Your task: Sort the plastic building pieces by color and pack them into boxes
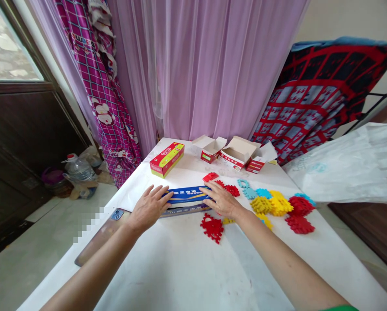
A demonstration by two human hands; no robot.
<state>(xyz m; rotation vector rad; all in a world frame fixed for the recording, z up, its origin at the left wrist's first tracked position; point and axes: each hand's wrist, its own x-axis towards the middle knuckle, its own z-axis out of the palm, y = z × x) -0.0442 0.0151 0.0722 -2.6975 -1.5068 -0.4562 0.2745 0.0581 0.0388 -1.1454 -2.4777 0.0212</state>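
Note:
A blue cardboard box [188,195] with white lettering lies crosswise on the white table [180,268], and its lid sits over a pale lower part. My left hand [149,207] grips its left end, fingers stretched over the top edge. At the opposite end my right hand [224,199] holds the box, fingertips on the lid and thumb side hidden. Just below the right hand lies a red toothed plastic piece [212,227]. Further red pieces [230,190] rest behind that hand.
Yellow pieces [280,203], light blue pieces [247,188] and dark red pieces [300,224] are piled on the right. Behind stand a red-and-yellow box [167,159] and open cartons [238,153]. A phone [104,235] lies near the left edge, partly under my left forearm.

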